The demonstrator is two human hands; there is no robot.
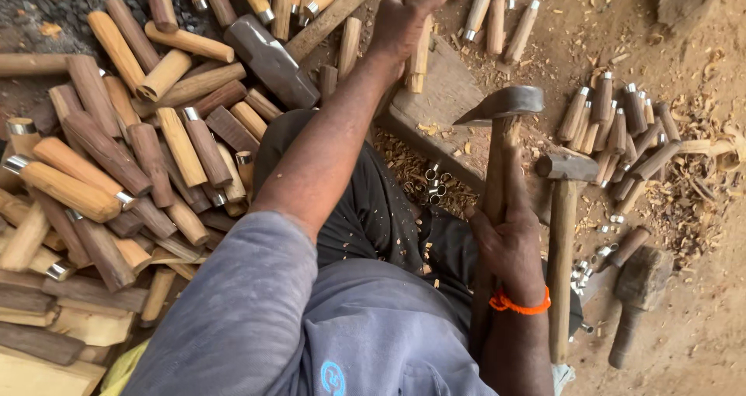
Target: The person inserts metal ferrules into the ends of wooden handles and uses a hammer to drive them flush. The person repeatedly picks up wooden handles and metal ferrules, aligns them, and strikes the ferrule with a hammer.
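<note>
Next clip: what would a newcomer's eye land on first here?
Probably the raised hammer at centre, gripped by the right hand, its orange wristband bright against the brown ground. The left hand holds a wooden handle upright on a wooden block at top centre. A big heap of wooden handles fills the left side.

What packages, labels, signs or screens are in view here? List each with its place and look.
No packages, signs or screens show.
Round blue logo print: on the grey shirt, bottom edge of view, near the person's chest; small, partly cut off.
Nothing on the wooden handles or hammers looks labelled.
</note>
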